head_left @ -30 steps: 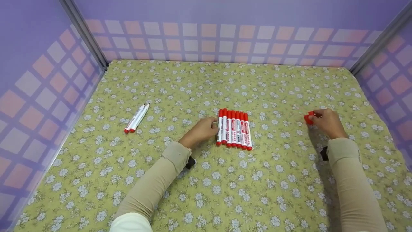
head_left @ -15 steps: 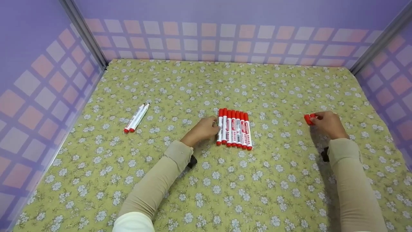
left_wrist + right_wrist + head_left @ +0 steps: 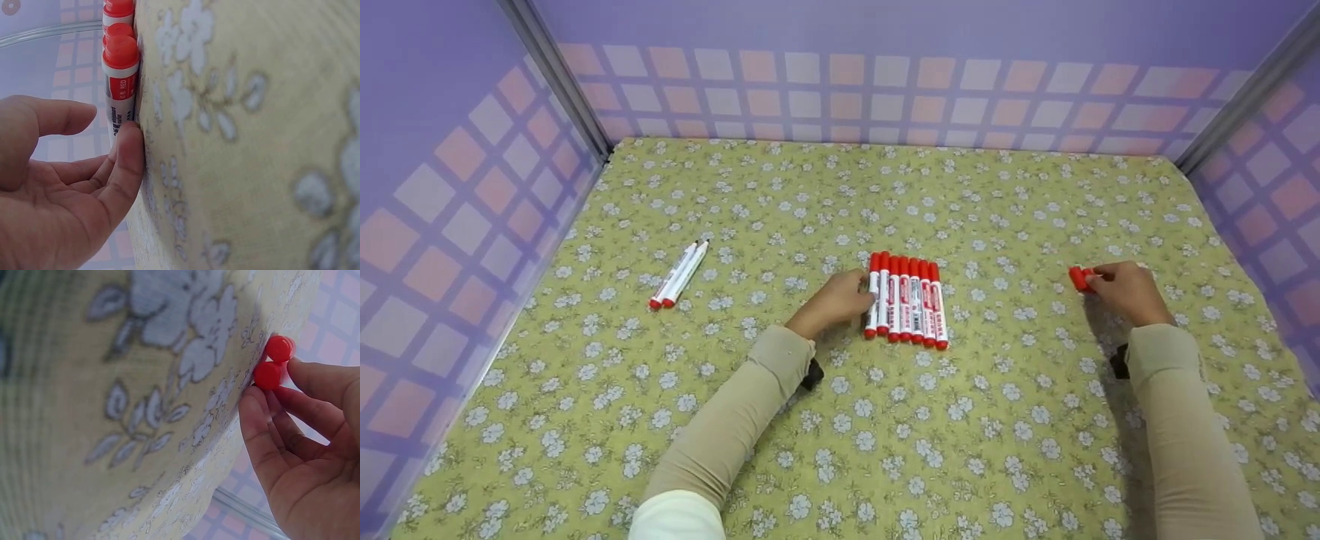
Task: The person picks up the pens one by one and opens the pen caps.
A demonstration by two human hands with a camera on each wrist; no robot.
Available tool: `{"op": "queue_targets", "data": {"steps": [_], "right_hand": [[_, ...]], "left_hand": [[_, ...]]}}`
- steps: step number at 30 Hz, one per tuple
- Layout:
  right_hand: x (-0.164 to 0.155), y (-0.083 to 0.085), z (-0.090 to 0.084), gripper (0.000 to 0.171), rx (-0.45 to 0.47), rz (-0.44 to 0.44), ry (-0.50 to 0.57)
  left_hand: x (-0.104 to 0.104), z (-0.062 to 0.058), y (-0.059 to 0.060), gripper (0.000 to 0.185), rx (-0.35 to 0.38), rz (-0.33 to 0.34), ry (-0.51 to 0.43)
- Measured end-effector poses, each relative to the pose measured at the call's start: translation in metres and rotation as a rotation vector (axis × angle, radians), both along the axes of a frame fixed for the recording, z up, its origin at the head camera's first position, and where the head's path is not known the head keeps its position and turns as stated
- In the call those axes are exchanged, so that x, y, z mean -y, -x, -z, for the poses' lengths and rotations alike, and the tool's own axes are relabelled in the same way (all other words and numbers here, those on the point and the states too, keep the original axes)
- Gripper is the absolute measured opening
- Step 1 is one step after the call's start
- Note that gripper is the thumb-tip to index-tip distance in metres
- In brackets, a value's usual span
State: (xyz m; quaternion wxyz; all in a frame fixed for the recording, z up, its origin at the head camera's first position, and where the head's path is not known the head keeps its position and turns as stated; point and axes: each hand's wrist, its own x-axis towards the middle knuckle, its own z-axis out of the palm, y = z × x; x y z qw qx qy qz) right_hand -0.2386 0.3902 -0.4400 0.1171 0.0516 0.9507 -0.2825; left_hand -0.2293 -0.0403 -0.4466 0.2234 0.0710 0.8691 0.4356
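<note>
A row of several whiteboard markers (image 3: pixel 904 301) with white barrels and red caps lies mid-table. At its left end my left hand (image 3: pixel 834 301) rests on the cloth, its fingertips against the outermost marker (image 3: pixel 121 84) and its thumb apart from it in the left wrist view. Far to the right, my right hand (image 3: pixel 1126 289) holds a red marker cap (image 3: pixel 268 376) between thumb and fingers, low on the cloth. Another red cap (image 3: pixel 279 349) lies right beside it. Two uncapped markers (image 3: pixel 681 276) lie at the left, dark tips pointing away.
A yellow-green floral cloth (image 3: pixel 960 450) covers the table. Purple panels with a checked band (image 3: pixel 885 82) stand at the back and both sides, joined by grey corner posts (image 3: pixel 562 82).
My right hand has lowered its cap slightly down and to the right, and the two caps now lie side by side. My left hand has shifted slightly right against the marker row.
</note>
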Motion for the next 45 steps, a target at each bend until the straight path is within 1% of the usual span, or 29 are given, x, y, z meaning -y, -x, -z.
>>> {"op": "queue_targets", "data": {"steps": [5,9,19,28,35,41,43,45], "right_hand": [[0.000,-0.001,0.000,0.054,0.000,0.003,0.006],[-0.001,-0.001,0.002,0.055,-0.009,0.026,0.015],[0.001,-0.004,0.003,0.059,-0.038,0.060,0.031],[0.001,-0.005,0.002,0.057,-0.071,0.082,0.040],[0.001,-0.007,0.001,0.052,-0.161,0.055,0.016],[0.003,-0.006,-0.001,0.052,-0.175,0.046,0.019],[0.004,-0.005,-0.002,0.052,-0.180,0.039,0.025],[0.004,-0.005,-0.002,0.052,-0.183,0.032,0.030]], "left_hand": [[0.000,0.004,0.003,0.040,-0.038,0.035,-0.016],[-0.002,0.004,0.004,0.041,-0.057,0.030,0.000],[-0.004,0.006,0.005,0.048,-0.037,0.018,0.026],[-0.007,0.004,0.004,0.051,-0.036,0.007,0.066],[-0.010,0.002,0.003,0.043,-0.037,0.009,0.073],[-0.011,0.001,0.002,0.031,-0.071,0.022,0.133],[-0.011,0.001,0.001,0.029,-0.083,0.024,0.121],[-0.011,0.001,0.001,0.027,-0.087,0.019,0.089]]}}
